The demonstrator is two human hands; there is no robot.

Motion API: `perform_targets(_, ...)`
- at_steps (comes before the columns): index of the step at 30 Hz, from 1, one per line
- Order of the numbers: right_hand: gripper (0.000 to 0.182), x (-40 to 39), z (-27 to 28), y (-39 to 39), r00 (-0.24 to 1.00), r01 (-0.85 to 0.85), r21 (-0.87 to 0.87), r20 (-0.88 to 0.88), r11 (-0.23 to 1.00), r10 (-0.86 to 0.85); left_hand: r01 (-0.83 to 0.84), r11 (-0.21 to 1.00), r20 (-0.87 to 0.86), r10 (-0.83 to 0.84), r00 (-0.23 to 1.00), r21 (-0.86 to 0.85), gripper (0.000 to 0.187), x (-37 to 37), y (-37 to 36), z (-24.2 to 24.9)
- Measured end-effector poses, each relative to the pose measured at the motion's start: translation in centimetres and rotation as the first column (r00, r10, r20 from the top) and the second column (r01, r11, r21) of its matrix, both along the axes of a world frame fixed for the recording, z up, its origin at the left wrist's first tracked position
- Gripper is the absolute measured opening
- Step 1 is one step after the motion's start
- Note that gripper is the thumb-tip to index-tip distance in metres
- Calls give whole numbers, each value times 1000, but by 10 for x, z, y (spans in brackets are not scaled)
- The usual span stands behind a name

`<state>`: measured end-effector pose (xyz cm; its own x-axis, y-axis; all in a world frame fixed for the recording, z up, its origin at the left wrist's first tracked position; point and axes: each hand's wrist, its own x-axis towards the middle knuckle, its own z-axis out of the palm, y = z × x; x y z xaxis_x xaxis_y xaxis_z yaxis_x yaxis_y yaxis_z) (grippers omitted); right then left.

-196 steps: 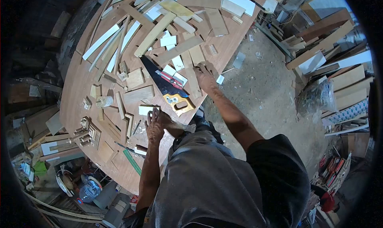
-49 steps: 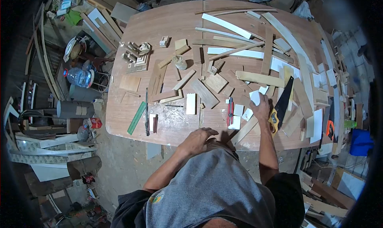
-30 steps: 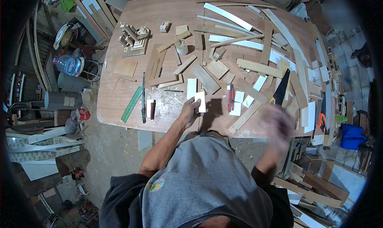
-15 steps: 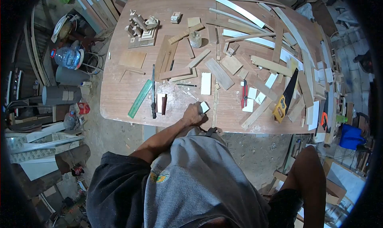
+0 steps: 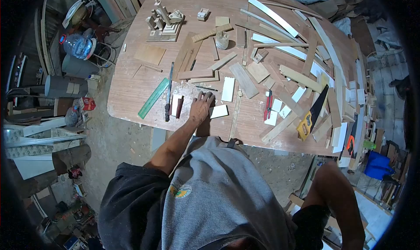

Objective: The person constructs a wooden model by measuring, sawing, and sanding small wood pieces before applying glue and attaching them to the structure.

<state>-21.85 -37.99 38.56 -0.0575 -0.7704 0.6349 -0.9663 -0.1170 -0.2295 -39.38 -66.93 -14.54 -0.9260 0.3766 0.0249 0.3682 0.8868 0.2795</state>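
My left hand [image 5: 201, 108] rests palm down near the table's front edge, its fingers stretched toward a dark pencil [image 5: 206, 88]. A white rectangular block [image 5: 219, 111] lies flat just right of this hand. On the left are a small white piece with a dark brown strip [image 5: 179, 107] over it, a long thin dark tool [image 5: 169, 92] and a green ruler [image 5: 153, 98]. Beyond the pencil to the right is another white piece [image 5: 228, 89] with a notched edge. My right arm [image 5: 332, 184] is bent at the right side, its hand out of view.
A yellow-handled saw [image 5: 306, 125], a red utility knife [image 5: 267, 104] and many wood strips cover the right side of the table [image 5: 127, 92]. Toward the back stand a wooden model [image 5: 164, 24] and a glass jar [image 5: 222, 41].
My left hand has let go of the white block and moved left and forward, its fingers now extended. The block now lies flat on the table. The view has shifted slightly.
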Motion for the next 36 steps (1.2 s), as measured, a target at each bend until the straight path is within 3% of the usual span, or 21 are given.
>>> perform_targets(2, 14, -13, -9, 17, 995, -37, -39, 88, 999, 40, 83, 989, 70, -74, 995, -124, 33, -12, 4, -5)
perform_targets(5, 18, -39, -42, 51, 945, -38, -149, 316, 988, 84, 121, 986, 140, -105, 985, -111, 32, -22, 2, -9)
perform_targets(8, 22, -63, -108, 72, 806, 208, -205, 590, 956, -49, 114, 976, 48, -107, 993, -185, 21, -18, 1, -18)
perform_targets(9, 24, -69, -135, 71, 692, 387, -148, 699, 910, -181, 113, 976, 51, -105, 993, -184, 21, -16, -1, -18)
perform_targets(11, 26, -79, -198, 60, 263, 690, 172, 845, 703, -465, 20, 999, 53, -17, 998, -48, 21, -13, -9, -15)
perform_targets(12, 28, -91, -226, 50, 171, 664, 83, 951, 743, -258, -80, 994, 91, 73, 993, 69, 21, -11, -13, -14)
perform_targets(13, 27, -104, -258, 48, -128, 616, 338, 934, 711, -333, -79, 995, 95, 73, 993, 67, 21, -9, -18, -17)
perform_targets(15, 25, -117, -341, 19, -128, 582, 531, 807, 616, -576, -380, 840, 96, 373, 923, 386, 23, -6, -25, -26)
perform_targets(16, 31, -119, -379, 2, -114, 565, 634, 693, 527, -712, -501, 684, 299, 402, 865, 530, 26, -3, -28, -17)
perform_targets(17, 34, -120, -414, -12, 5, 553, 649, 625, 522, -781, -503, 685, 298, 405, 864, 527, 26, 0, -30, -12)
perform_targets(18, 38, -122, -439, -25, 128, 542, 663, 542, 516, -831, -632, 443, 526, 349, 775, 636, 26, 5, -31, -8)
perform_targets(19, 38, -126, -451, -40, 134, 539, 662, 544, 521, -829, -743, 167, 711, 218, 669, 648, 27, 9, -31, -4)
perform_targets(21, 47, -133, -463, -71, 394, 497, 664, 400, 558, -827, -769, 102, 744, 200, 638, 631, 31, 17, -30, 14)
perform_targets(25, 53, -143, -472, -103, 431, 384, 810, 268, 443, -862, -760, -63, 761, 6, 648, 647, 34, 32, -37, 57)
perform_targets(31, 54, -143, -478, -93, 342, 382, 861, 206, 336, -917, -765, -37, 766, 18, 643, 643, 33, 41, -61, 66)
perform_targets(33, 52, -147, -465, -100, 315, 453, 821, 216, 346, -924, -725, 178, 727, 67, 683, 665, 32, 40, -64, 77)
perform_targets(35, 48, -155, -456, -118, 247, 517, 549, 639, 657, -729, -696, 234, 708, 43, 705, 679, 29, 37, -64, 76)
perform_targets(36, 41, -156, -432, -136, 138, 562, 422, 800, 711, -584, -625, 347, 650, 56, 758, 699, 27, 35, -64, 73)
